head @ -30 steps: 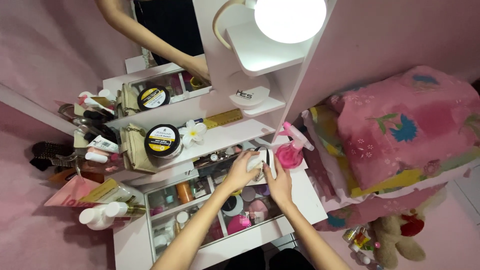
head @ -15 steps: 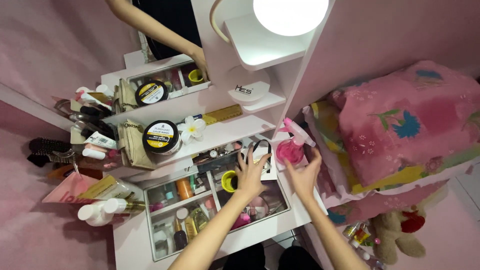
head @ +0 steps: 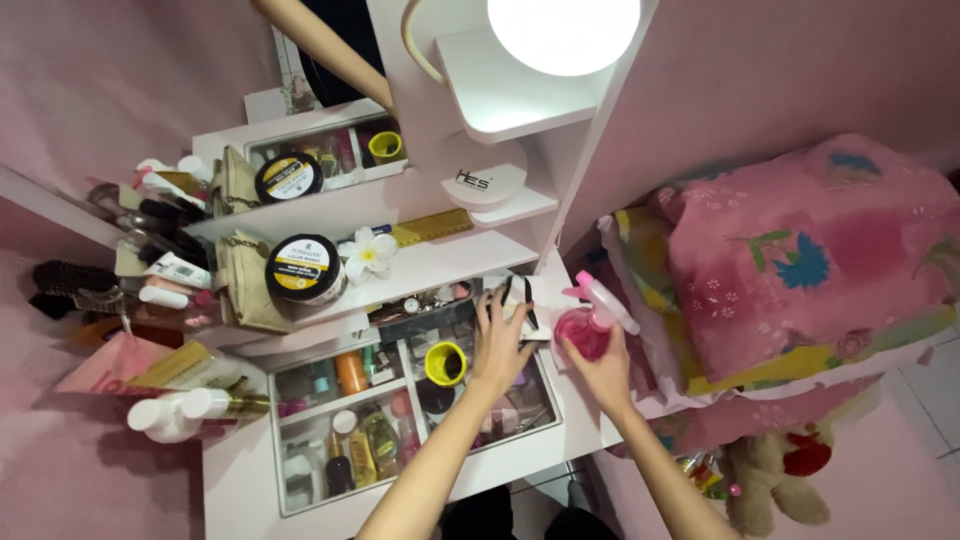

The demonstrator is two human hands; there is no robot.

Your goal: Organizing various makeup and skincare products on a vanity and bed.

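Note:
My right hand [head: 601, 372] grips a round pink spray bottle [head: 586, 322] with a pink and white trigger head, at the right edge of the white vanity table [head: 240, 480]. My left hand [head: 499, 343] lies flat with fingers spread on a white item with a black band [head: 522, 296], on the glass top of the table. A yellow cup [head: 445, 363] stands just left of that hand.
Under the glass, compartments hold several bottles and cosmetics [head: 360, 440]. A shelf carries a black jar [head: 301, 268], a white flower [head: 366, 253] and a yellow ruler [head: 432, 227]. A mirror and round lamp [head: 563, 30] stand behind. White pump bottles [head: 180, 412] sit left, pink bedding [head: 800, 250] right.
My right hand moved from the white item to the pink spray bottle and closed on it. My left hand let go of the white item and spread flat on it. The yellow cup came into view.

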